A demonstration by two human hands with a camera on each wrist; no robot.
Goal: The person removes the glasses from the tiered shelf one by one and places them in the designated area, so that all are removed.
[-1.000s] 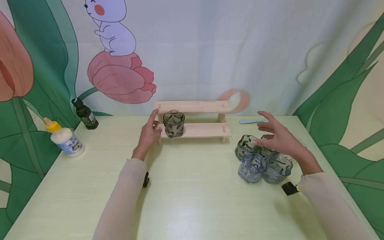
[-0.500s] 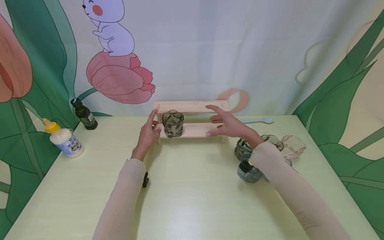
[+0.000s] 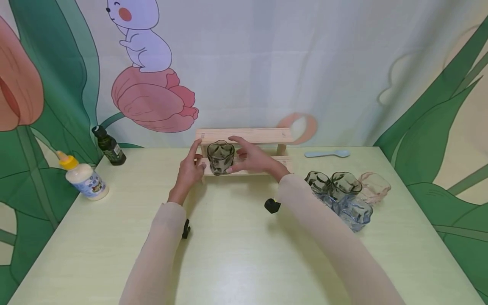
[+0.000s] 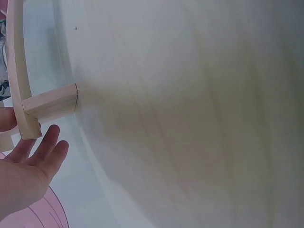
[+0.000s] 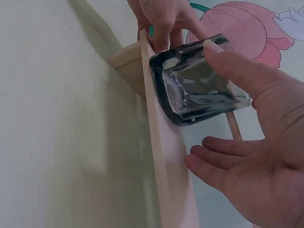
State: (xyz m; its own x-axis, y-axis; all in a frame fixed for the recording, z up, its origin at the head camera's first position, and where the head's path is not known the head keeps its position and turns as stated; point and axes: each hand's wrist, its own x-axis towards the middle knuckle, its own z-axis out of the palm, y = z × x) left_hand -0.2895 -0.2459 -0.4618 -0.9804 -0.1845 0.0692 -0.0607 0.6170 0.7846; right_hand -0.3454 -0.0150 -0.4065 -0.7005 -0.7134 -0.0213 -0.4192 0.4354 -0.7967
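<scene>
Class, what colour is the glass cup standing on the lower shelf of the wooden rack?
Smoky grey-green glass cup, clearest in the head view.

Blue glass (image 3: 356, 213) half behind right sleeve (image 3: 324, 237). Small black clip (image 3: 271, 206) at sleeve's 9 o'clock, too small to identify. Left wrist view: rack (image 4: 28, 107) cut off at 9 o'clock edge. Bottle label (image 3: 91, 185) unreadable.

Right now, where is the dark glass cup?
In the head view, the dark glass cup stands on the lower shelf of the wooden rack, toward its left end, between the left hand and right hand.
</scene>
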